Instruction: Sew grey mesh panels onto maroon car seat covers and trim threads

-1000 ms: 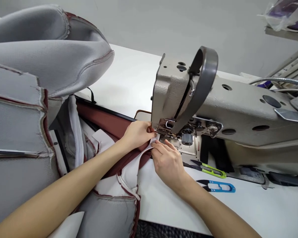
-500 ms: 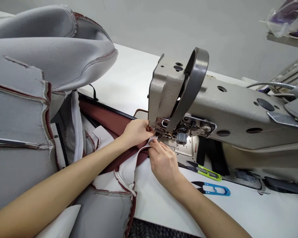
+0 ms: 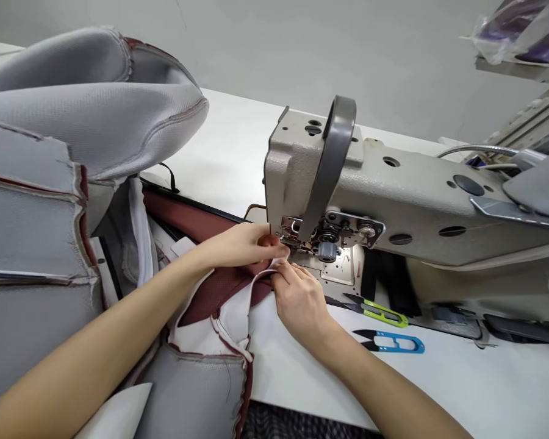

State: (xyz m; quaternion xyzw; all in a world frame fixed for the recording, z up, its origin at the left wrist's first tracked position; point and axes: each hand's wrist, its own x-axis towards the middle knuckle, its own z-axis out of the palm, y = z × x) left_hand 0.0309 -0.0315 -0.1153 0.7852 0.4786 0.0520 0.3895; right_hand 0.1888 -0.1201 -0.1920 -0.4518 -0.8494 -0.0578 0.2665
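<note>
A beige industrial sewing machine (image 3: 393, 195) stands on the white table (image 3: 462, 390). A grey and maroon padded fabric cover (image 3: 73, 140) is piled at the left, and its white-backed maroon edge (image 3: 238, 299) runs to the needle area. My left hand (image 3: 242, 244) pinches that edge just left of the presser foot (image 3: 289, 236). My right hand (image 3: 299, 299) pinches the same edge from the near side, fingertips close to the needle plate (image 3: 341, 268). The needle itself is hidden behind the machine head.
Two thread snips lie on the table right of my right hand, a green pair (image 3: 379, 310) and a blue pair (image 3: 393, 341). A plastic-wrapped purple item (image 3: 516, 27) sits on a shelf at the top right. The table's front edge is near my arms.
The view has shifted slightly, with the machine appearing further left. Both hands stay pinched on the fabric edge at the presser foot, the left fingers stretched a little more toward it.
</note>
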